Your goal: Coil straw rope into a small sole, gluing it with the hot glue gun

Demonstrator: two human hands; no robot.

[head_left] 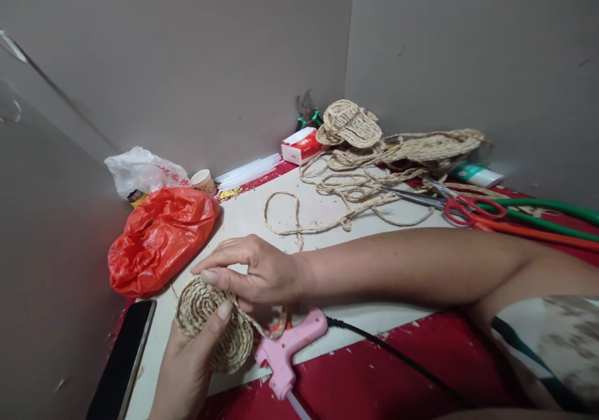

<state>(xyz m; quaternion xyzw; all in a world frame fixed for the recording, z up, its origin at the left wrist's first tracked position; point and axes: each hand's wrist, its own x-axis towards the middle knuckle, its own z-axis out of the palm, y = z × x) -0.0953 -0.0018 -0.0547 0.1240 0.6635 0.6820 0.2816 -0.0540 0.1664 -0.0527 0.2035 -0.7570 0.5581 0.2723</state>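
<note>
Left hand (191,357) gripped coiled rope disc (199,307), thumb on its face. Right hand (264,273) held disc's top edge between thumb and fingers. Disc was over near-left part of counter (243,220), pink glue gun (290,348) just right of it, red plastic bag (161,239) beyond, black phone (121,364) to left.

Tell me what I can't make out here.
Head view:
Underside of the woven coil: hidden by the coil and left hand.
Inside of the red bag: hidden by its plastic.
Lower end of the phone: cut by bottom edge.
Red print on white bag: too small, creased.
</note>
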